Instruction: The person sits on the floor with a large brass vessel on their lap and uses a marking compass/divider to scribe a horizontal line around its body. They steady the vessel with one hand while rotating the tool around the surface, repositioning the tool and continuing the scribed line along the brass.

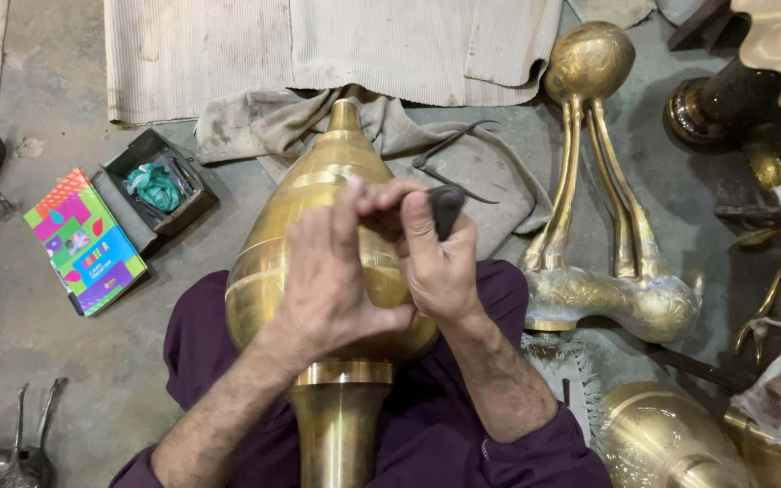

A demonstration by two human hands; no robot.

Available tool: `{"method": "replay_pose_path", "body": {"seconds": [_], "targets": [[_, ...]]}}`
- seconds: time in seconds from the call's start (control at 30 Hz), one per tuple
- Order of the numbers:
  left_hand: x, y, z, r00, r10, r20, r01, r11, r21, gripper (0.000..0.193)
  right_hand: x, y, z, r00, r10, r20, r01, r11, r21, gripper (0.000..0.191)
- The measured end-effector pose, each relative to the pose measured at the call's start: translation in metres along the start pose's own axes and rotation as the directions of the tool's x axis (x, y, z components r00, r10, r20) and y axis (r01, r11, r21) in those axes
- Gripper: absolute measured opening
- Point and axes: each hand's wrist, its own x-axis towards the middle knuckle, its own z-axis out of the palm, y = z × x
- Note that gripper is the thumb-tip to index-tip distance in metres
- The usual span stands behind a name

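Golden brass vase, purple lap cloth, multicoloured patterned box.

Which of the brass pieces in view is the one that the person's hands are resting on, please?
It is the large bulbous brass vase lying across the lap, under both the left hand and the right hand. The other brass pieces lie untouched on the floor to the right.

A grey concrete floor carries everything. On it lie a ribbed mat, a rumpled cloth with dark calipers on top, a colourful box, an open tray and a long-legged brass piece. Metal tools sit at the lower left corner.
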Motion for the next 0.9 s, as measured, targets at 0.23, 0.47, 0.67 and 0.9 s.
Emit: {"method": "replay_pose_path", "body": {"seconds": [0.23, 0.47, 0.67, 0.9], "targets": [[-0.002, 0.01, -0.01, 1.0, 0.013, -0.002, -0.013, 0.986, -0.164, 0.152, 0.003, -0.024, 0.007, 0.997, 0.0, 0.076, 0.007, 0.996, -0.088, 0.038], [0.023, -0.014, -0.081, 0.914, -0.044, 0.404, 0.251, 0.843, -0.475, 0.059, 0.032, -0.056, -0.018, 0.932, 0.296, 0.21, -0.156, 0.851, -0.502, 0.044], [0.032, -0.028, -0.093, 0.909, -0.082, 0.408, 0.232, 0.914, -0.333, 0.033, 0.055, -0.051, -0.013, 0.868, 0.409, 0.282, -0.145, 0.752, -0.643, 0.045], [0.027, -0.07, -0.077, 0.903, 0.009, 0.429, 0.201, 0.874, -0.443, 0.028, 0.082, -0.033, -0.004, 0.895, 0.34, 0.287, -0.005, 0.653, -0.758, 0.034]]}}
